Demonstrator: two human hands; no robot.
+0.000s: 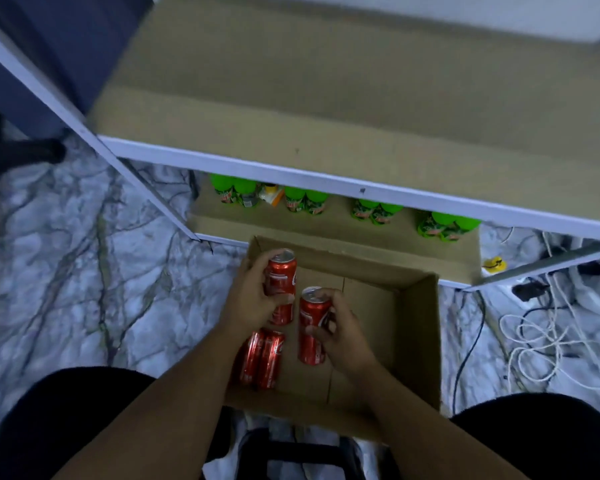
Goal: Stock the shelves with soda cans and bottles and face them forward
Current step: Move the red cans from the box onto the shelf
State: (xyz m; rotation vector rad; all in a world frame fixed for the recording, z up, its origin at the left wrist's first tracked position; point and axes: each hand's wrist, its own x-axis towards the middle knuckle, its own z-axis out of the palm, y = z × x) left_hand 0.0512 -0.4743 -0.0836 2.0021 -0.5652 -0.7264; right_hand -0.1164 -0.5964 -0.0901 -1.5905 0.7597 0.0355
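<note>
Down at 6 o'clock, between your knees, your two hands are reaching into an open cardboard box (pixel 420 341) standing on the marbled floor (pixel 84 271). Your left hand (pixel 253 299) is grasping one red soda can (pixel 282 282), fingers and thumb curling round its side, the can's silver top tilting toward 12 o'clock. Your right hand (pixel 340 332) is grasping a second red can (pixel 312 327) just beside the first, at its 4 o'clock, thumb crossing the front of it. Neither grip is released. Two more red cans (pixel 262 362) are lying side by side, touching, on the box bottom at 7 o'clock of the held pair.

Beyond the box at 12 o'clock, the lower shelf (pixel 326 230) is carrying green bottles (pixel 305 200) grouped in a row, partly hidden under the upper shelf (pixel 291 109), whose brown board is showing nothing on it. Loose cables (pixel 541 341) are lying on the floor at 3 o'clock, well apart from the box.
</note>
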